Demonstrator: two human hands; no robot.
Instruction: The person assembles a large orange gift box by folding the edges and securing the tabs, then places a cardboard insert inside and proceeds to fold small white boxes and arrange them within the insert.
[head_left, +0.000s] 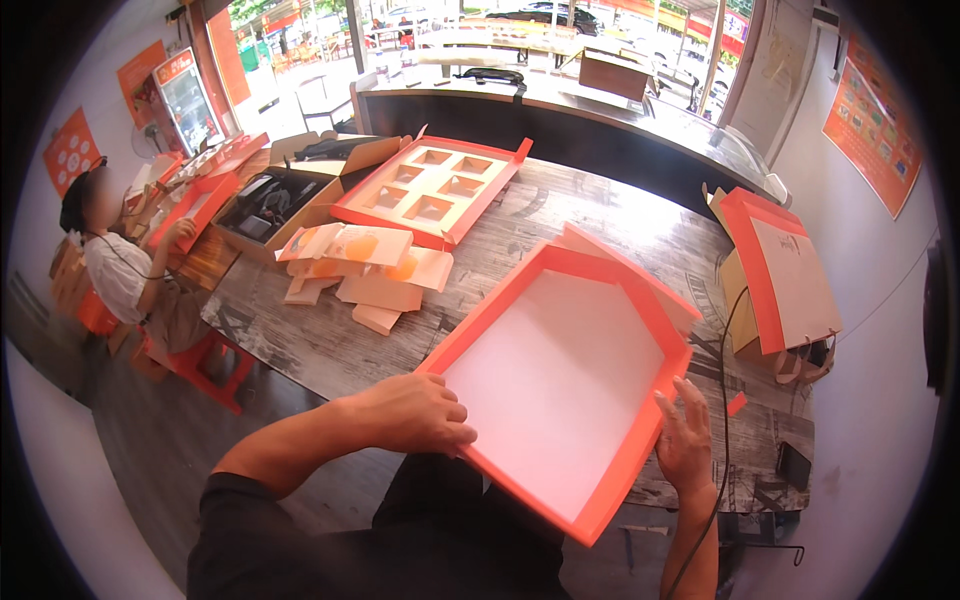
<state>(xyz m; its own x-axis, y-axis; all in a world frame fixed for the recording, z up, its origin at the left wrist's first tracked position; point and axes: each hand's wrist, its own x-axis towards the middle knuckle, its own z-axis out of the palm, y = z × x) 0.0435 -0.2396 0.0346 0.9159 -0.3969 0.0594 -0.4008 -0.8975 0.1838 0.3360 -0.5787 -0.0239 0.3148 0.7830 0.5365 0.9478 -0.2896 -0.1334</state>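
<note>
A large orange box lid [560, 385] with a white inside lies tilted over the near edge of the wooden table [300, 340]. My left hand [415, 412] grips its near left rim, fingers curled over the edge. My right hand [685, 435] rests against the lid's right rim with fingers spread upward. Beyond the lid lies an orange tray insert [432, 187] with several square cut-outs.
A pile of flat cardboard pieces [365, 268] lies left of centre. An open carton [275, 205] holds dark items. Orange boxes [785, 275] lean at the table's right end. A seated person [125, 270] works at the far left. A black cable [725, 370] runs by my right hand.
</note>
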